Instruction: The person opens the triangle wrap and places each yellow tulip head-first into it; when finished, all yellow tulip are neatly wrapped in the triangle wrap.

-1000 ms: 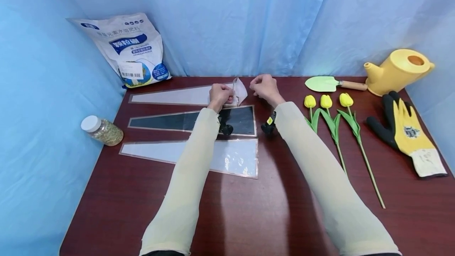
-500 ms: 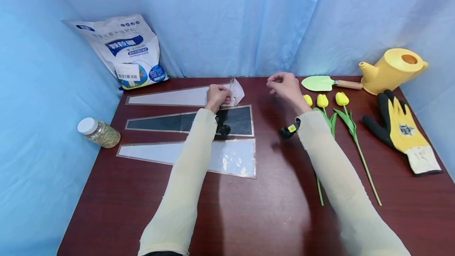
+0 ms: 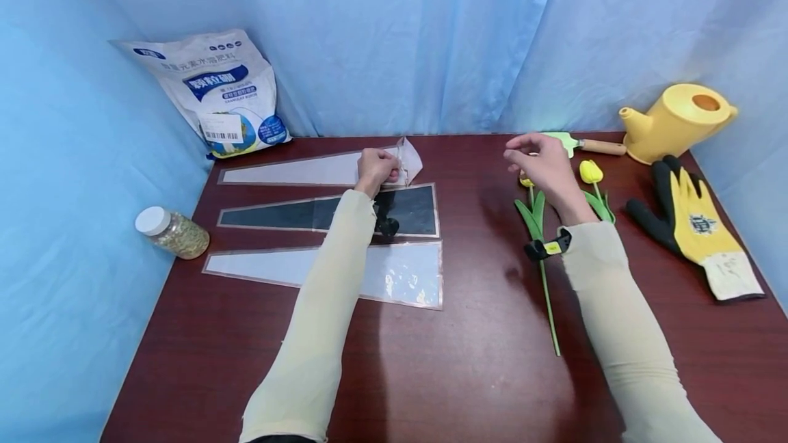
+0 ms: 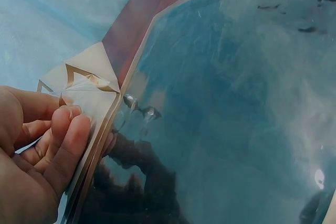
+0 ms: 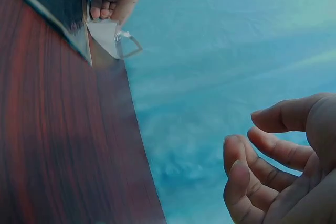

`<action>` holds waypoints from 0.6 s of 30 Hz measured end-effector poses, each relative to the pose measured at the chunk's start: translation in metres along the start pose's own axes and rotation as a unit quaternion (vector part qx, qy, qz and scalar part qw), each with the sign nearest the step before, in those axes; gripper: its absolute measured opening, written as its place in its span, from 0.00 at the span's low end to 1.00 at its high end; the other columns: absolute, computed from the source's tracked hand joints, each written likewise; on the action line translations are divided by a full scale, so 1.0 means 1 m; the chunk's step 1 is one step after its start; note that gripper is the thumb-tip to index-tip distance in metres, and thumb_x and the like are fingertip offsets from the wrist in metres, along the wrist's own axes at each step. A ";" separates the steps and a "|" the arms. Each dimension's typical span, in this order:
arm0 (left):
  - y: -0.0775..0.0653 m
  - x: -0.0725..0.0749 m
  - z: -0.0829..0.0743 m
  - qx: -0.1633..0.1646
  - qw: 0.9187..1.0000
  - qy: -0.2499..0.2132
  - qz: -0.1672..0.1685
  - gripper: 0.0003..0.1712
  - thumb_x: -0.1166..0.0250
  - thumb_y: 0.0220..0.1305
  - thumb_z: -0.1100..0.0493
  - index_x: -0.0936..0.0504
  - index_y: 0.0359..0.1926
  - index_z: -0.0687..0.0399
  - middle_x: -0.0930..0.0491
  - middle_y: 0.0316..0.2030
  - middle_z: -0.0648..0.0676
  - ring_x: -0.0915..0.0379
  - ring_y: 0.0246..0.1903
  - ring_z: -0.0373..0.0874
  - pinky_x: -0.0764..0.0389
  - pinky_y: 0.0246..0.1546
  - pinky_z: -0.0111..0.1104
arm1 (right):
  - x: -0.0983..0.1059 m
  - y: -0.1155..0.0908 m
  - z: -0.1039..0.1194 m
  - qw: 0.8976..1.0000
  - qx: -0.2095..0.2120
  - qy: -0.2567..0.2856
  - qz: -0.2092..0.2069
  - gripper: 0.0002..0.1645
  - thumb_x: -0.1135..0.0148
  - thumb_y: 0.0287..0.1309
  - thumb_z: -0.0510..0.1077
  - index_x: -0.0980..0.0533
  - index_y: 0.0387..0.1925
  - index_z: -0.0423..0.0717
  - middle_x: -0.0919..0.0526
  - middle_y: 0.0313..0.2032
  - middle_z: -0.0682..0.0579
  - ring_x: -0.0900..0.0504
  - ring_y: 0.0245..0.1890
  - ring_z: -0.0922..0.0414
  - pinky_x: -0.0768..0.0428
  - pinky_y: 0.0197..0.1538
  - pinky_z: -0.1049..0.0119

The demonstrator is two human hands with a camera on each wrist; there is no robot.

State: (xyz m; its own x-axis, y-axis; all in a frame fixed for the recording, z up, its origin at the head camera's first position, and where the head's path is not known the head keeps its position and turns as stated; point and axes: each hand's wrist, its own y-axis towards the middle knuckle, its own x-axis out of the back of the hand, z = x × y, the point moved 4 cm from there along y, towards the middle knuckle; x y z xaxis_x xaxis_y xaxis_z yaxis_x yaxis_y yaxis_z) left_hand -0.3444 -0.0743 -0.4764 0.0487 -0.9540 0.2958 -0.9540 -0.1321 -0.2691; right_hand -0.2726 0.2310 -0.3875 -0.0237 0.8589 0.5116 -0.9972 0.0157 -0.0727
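Observation:
My left hand [image 3: 377,168] pinches the wide mouth of a white tapered flower sleeve [image 3: 295,168], the farthest of three. That mouth has its clear-edged film [image 4: 86,74] folded up beside the fingertips in the left wrist view. A black flower sleeve [image 3: 271,212] and another white one lie nearer on the table. Over the yellow tulips my right hand [image 3: 544,166] hovers with bent, parted fingers and nothing between them. It covers part of one tulip [image 3: 534,221] and hides another; a third tulip [image 3: 591,171] shows beside the forearm.
A white fertilizer bag [image 3: 215,98] leans at the back left, with a jar of granules [image 3: 175,232] in front. At the right are a green trowel [image 3: 600,147], partly hidden, a yellow watering can [image 3: 674,122] and a yellow-black glove [image 3: 702,224]. Blue curtain surrounds the table.
My right hand has moved right, away from the sleeve's mouth to above the tulips. My left hand keeps its pinch on the white sleeve.

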 end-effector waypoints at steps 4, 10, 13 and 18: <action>0.000 0.000 0.002 0.002 1.000 0.002 -0.005 0.08 0.35 0.65 0.62 0.13 0.39 0.63 0.20 0.22 0.51 0.23 0.17 0.35 0.19 0.22 0.24 | 0.014 -0.011 -0.011 1.000 0.005 0.006 -0.011 0.18 0.40 0.68 0.50 0.23 0.51 0.43 0.20 0.33 0.69 0.18 0.27 0.72 0.19 0.28 0.71; 0.002 0.001 0.003 -0.002 1.000 0.003 -0.007 0.08 0.35 0.65 0.62 0.13 0.39 0.64 0.19 0.22 0.50 0.23 0.17 0.35 0.19 0.22 0.24 | 0.039 -0.027 -0.028 0.999 -0.008 -0.033 -0.040 0.20 0.38 0.66 0.51 0.23 0.51 0.42 0.21 0.25 0.78 0.20 0.23 0.74 0.21 0.26 0.72; 0.002 0.001 0.002 -0.003 1.000 0.002 -0.007 0.08 0.35 0.65 0.62 0.13 0.39 0.64 0.19 0.22 0.51 0.23 0.17 0.35 0.19 0.21 0.24 | 0.051 -0.036 -0.039 0.998 -0.014 -0.022 -0.051 0.20 0.38 0.66 0.51 0.24 0.51 0.41 0.22 0.26 0.78 0.19 0.23 0.75 0.21 0.26 0.74; 0.001 0.000 0.001 -0.004 1.000 0.003 -0.002 0.08 0.35 0.65 0.62 0.13 0.39 0.64 0.20 0.21 0.50 0.24 0.16 0.35 0.19 0.21 0.24 | 0.071 -0.052 -0.062 0.997 -0.021 -0.035 -0.068 0.21 0.39 0.67 0.54 0.24 0.51 0.44 0.22 0.28 0.81 0.19 0.25 0.78 0.20 0.29 0.78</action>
State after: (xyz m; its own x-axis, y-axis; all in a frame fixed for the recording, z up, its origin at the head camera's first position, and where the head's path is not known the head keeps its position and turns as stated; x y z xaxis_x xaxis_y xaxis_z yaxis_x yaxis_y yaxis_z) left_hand -0.3449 -0.0749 -0.4775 0.0499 -0.9518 0.3025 -0.9563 -0.1329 -0.2603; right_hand -0.2181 0.3225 -0.4003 0.1057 0.8096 0.5773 -0.9878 0.1525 -0.0331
